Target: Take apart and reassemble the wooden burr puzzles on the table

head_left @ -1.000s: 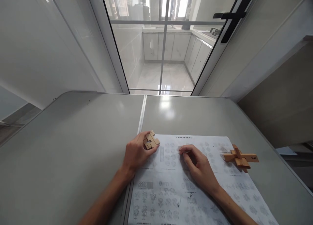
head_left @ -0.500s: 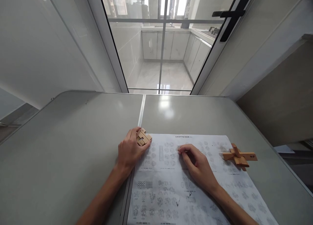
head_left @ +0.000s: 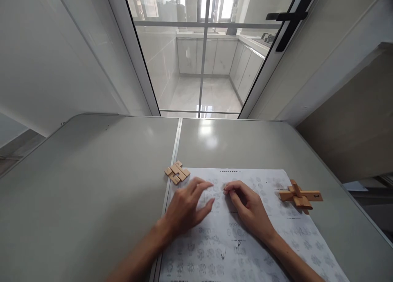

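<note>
My left hand (head_left: pixel 188 202) hovers over the printed sheet (head_left: pixel 211 233), slightly blurred, thumb and fingers apart with nothing between them. Just beyond it, a flat cluster of interlocked wooden puzzle pieces (head_left: pixel 178 172) lies by the sheet's upper left corner, over the table's seam. My right hand (head_left: pixel 247 206) rests on the sheet with its fingers curled in; whether something small sits at the fingertips is hidden. Farther right, a cross-shaped wooden puzzle (head_left: pixel 299 196), marked with a 2, lies across the sheet's right edge.
The grey table (head_left: pixel 116 171) has a metal seam (head_left: pixel 177 141) running down its middle. Past its far edge stands a glass door (head_left: pixel 201 69) with a black handle (head_left: pixel 288 16). Small puzzle diagrams fill the sheet.
My left hand has let go of the flat wooden puzzle cluster and moved right and nearer, over the sheet. The cluster stays on the table. My right hand has not moved.
</note>
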A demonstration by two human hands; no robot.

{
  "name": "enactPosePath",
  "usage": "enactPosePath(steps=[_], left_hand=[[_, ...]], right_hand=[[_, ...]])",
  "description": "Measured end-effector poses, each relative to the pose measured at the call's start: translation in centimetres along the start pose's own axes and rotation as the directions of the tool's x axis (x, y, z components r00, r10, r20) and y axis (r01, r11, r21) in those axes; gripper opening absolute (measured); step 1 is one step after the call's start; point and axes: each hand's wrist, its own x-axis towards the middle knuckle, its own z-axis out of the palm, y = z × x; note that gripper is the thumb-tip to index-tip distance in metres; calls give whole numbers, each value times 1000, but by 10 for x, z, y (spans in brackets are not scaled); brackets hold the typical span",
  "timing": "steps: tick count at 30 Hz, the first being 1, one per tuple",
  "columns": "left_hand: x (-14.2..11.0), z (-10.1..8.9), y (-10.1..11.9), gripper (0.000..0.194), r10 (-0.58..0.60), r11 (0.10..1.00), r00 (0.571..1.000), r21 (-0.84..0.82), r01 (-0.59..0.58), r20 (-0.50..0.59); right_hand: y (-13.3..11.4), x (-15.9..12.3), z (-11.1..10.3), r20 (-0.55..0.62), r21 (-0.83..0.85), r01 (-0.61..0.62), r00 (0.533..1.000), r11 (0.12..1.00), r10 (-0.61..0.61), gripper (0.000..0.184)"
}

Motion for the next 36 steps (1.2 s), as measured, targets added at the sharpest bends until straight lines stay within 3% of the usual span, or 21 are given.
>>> enactPosePath(steps=[3, 6, 18, 24, 27, 30, 34, 36], left_hand=[[-5, 12, 8, 20, 95, 994, 981, -68, -84, 170], [-7, 20, 12, 14, 92, 994, 965, -83, -74, 247], [-3, 19, 7, 13, 25, 987, 969, -162, 15, 247], [-3, 21, 6, 13, 39, 985, 970, -170, 3, 240], [-2, 21, 6, 11, 45, 985, 970, -170, -4, 238], [-1, 20, 6, 10, 47, 985, 971, -172, -6, 233], [0, 19, 7, 11, 56, 983, 969, -186, -11, 241], [1, 19, 7, 11, 54, 983, 968, -185, -8, 244]], right_hand=[[2, -1, -1, 29, 13, -15, 999, 1000, 14, 21], [2, -1, -1, 52, 18, -30, 998, 999, 29, 22], [3, 0, -3, 58, 103, -74, 996, 992, 68, 20], [6, 2, -10, 85, 329, -193, 981, 924, 174, 15], [9, 6, -18, 89, 548, -238, 970, 802, 227, 16], [10, 11, -27, 83, 753, -236, 960, 615, 267, 19], [12, 17, -38, 81, 931, -190, 940, 311, 330, 19], [13, 18, -43, 89, 978, -149, 930, 144, 357, 28]])
